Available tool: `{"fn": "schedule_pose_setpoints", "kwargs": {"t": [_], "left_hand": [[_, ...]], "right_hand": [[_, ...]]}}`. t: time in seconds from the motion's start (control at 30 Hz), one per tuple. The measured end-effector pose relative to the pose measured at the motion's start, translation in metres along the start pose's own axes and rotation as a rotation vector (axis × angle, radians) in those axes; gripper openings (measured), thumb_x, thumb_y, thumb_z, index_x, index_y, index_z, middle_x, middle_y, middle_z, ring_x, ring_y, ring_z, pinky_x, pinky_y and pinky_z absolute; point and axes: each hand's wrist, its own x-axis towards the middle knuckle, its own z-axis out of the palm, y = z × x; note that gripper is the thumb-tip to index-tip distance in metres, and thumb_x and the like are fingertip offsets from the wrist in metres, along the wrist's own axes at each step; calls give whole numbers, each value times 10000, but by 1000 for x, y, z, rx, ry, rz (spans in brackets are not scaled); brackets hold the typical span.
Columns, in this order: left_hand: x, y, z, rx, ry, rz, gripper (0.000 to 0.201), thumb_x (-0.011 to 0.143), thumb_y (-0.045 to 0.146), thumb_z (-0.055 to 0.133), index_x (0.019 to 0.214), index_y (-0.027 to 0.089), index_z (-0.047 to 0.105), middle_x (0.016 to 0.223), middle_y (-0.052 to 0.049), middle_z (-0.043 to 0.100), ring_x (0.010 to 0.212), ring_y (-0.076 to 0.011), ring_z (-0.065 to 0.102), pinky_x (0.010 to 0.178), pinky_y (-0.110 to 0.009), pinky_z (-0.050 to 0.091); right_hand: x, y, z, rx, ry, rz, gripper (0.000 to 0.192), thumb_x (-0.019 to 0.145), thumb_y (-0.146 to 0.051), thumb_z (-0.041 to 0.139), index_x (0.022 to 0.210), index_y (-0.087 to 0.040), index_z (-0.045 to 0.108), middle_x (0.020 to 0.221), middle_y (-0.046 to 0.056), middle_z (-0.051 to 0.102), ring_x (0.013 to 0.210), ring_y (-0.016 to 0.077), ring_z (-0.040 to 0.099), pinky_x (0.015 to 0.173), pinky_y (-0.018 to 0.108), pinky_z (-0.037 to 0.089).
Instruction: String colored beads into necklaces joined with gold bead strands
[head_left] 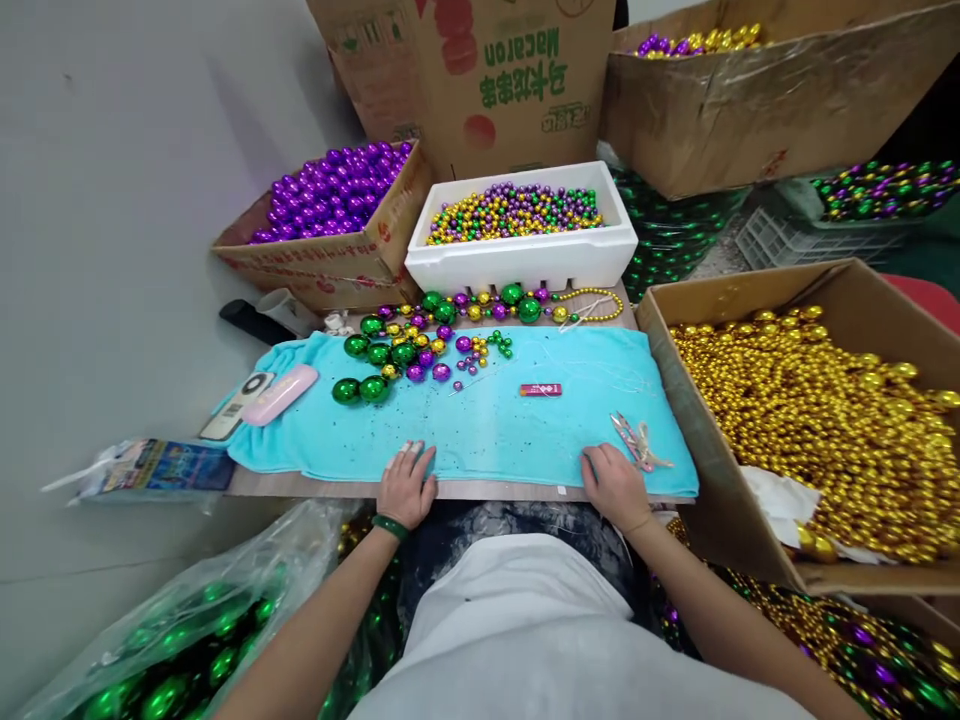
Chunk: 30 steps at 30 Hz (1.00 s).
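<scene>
Green-bead bag: a clear plastic bag (180, 640) of large green balls lay below the board's near-left corner, off the work surface, seemingly as reserve stock.
Packet and phone: a printed packet (161, 465) sat off the left edge; a remote-like device (238, 400) and a pink case (281, 393) lay on the left end of the turquoise towel (510, 430), out of the working middle.
Purple box: a cardboard box (330, 255) of purple balls stood at the far-left corner, tilted open toward the person.
Loose beads: green, purple and gold beads (405, 350) lay on the towel's far-left part, running in a strand along its far edge; the soft cloth likely kept them from rolling.
Left hand: the left hand (406, 487) rested palm down on the towel's near edge, fingers loosely together, holding nothing; the beads were well apart from it.
Foam tray: a white foam tray (525, 260) of small mixed beads stood at the far edge, centred.
Red item: a small red packet (540, 390) lay mid-towel, between the hands and the tray.
Right hand: the right hand (615, 487) lay flat on the near edge, empty, just beside small snips (634, 440) at the towel's right end.
Gold box: a large box (675, 400) of gold beads pressed against the right edge, crowding that side.
Obstruction: nothing lay between either hand and the beads.
</scene>
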Motion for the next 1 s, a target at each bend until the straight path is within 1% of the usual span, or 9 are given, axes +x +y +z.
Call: {"fn": "schedule_pose_setpoints", "kwargs": {"t": [0.17,0.3,0.37,0.47,0.6,0.7,0.77,0.87,1.0], "left_hand": [[1,-3,0,14,58,59,463,856,303,426,1248,125,595,1319,-178,553,1284,-329,446,1034,-444,343],[0,-2,-1,9,57,59,462,850,303,430,1254,149,593,1318,-163,557,1283,-323,446,1023,-441,340],[0,-2,-1,-3,49,51,461,845,309,435,1249,159,599,1313,-159,562,1277,-324,451,1019,-443,338],[1,-1,-2,-13,44,39,457,837,310,449,1242,166,605,1305,-156,569,1268,-325,459,1016,-440,333],[1,0,-4,-20,41,38,455,838,307,458,1249,172,598,1312,-149,565,1271,-318,455,1022,-433,325],[1,2,-8,-28,20,26,446,846,317,453,1250,187,593,1317,-139,563,1270,-313,457,1026,-436,327],[1,2,-11,-47,-1,-3,424,856,319,455,1242,203,590,1312,-132,566,1263,-310,463,1019,-444,340],[8,0,-18,-147,-26,-53,370,874,313,465,1207,214,590,1251,-122,600,1226,-301,491,999,-452,373],[40,-6,-26,-324,22,-76,294,873,276,480,1126,208,614,1124,-114,641,1123,-269,550,995,-444,405]], "right_hand": [[-1,-3,-3,-20,-67,26,246,943,-277,442,859,-164,645,769,70,613,762,195,560,687,293,360],[7,-4,-13,26,-145,73,225,936,-272,455,898,-161,647,822,73,640,769,199,581,655,289,370],[25,-4,-19,66,-158,104,211,932,-250,453,946,-166,646,876,71,657,788,198,593,655,286,378],[73,-7,-22,135,-154,117,227,934,-223,433,1014,-176,640,961,75,661,872,198,598,720,281,402],[154,-21,-3,186,-284,55,246,944,-236,422,1027,-199,650,1011,66,639,935,182,589,752,259,411],[197,-33,22,136,-417,10,275,957,-265,403,1070,-222,650,1064,59,611,951,179,580,730,253,406],[213,-37,37,103,-485,-6,299,965,-274,384,1106,-225,643,1090,67,594,946,184,578,721,259,403],[224,-37,50,85,-543,-8,306,961,-265,387,1129,-214,637,1090,80,584,923,192,580,716,269,403],[230,-31,55,99,-597,-37,277,950,-247,405,1087,-170,634,1094,95,572,922,192,579,733,271,405]]}}
